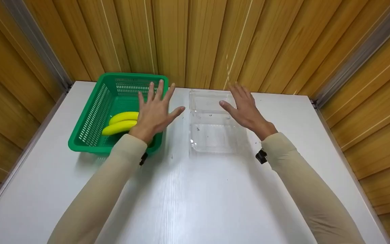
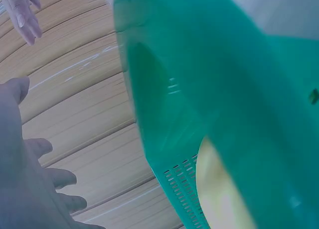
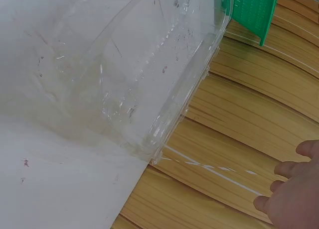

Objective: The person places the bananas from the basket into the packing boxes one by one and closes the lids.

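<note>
My left hand [image 1: 154, 113] is held with its fingers spread over the right side of a green plastic basket [image 1: 74, 135], holding nothing. Inside the basket lie yellow bananas [image 1: 118, 127], partly hidden behind that hand; one banana [image 2: 219, 189] also shows in the left wrist view. My right hand [image 1: 247, 110], fingers straight and thumb apart, is above the right edge of a clear plastic container [image 1: 212, 139]. That container has two hollow halves, one behind the other. It also shows in the right wrist view, where the right hand [image 3: 296, 194] is at the lower right.
A white table [image 1: 201, 200] carries the basket and the container. Wood-patterned panels [image 1: 201, 40] rise behind it and on both sides. A small black device [image 1: 261, 156] is at the right wrist.
</note>
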The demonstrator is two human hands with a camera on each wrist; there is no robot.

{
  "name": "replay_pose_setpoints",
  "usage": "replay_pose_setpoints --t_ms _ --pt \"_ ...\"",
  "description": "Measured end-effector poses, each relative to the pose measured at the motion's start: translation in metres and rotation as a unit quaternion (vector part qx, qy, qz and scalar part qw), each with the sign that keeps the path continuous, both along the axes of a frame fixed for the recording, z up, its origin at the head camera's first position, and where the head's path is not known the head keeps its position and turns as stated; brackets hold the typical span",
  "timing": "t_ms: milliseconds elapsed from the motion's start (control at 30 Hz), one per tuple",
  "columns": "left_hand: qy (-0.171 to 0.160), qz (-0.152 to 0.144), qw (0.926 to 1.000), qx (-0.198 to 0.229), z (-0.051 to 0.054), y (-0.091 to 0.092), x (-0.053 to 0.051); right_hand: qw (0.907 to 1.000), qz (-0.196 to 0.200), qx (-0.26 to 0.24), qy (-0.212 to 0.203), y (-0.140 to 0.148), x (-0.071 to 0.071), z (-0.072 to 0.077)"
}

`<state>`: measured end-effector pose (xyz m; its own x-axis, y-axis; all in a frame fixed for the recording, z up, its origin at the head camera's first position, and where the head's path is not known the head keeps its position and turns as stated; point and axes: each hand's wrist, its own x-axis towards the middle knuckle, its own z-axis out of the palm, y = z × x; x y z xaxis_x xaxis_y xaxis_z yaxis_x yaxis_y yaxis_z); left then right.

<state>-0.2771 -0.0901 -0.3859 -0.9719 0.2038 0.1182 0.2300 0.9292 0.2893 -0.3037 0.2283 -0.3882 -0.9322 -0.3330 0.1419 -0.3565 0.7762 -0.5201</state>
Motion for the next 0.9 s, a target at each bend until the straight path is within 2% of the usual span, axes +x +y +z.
replay_pose_setpoints --t_ms 200,533,900 --pt "0.001 0.006 0.9994 0.036 -0.005 -0.005 0.006 0.9999 0.009 -0.011 -0.008 -0.01 0.006 -0.001" --pt "0.02 0.011 0.9974 0.068 -0.005 -0.019 0.015 0.9997 0.013 -0.02 -0.01 -0.021 0.014 -0.001" --pt "0.04 0.032 0.9943 0.094 -0.008 -0.04 0.023 0.9995 0.019 -0.016 -0.018 -0.04 0.021 -0.006"
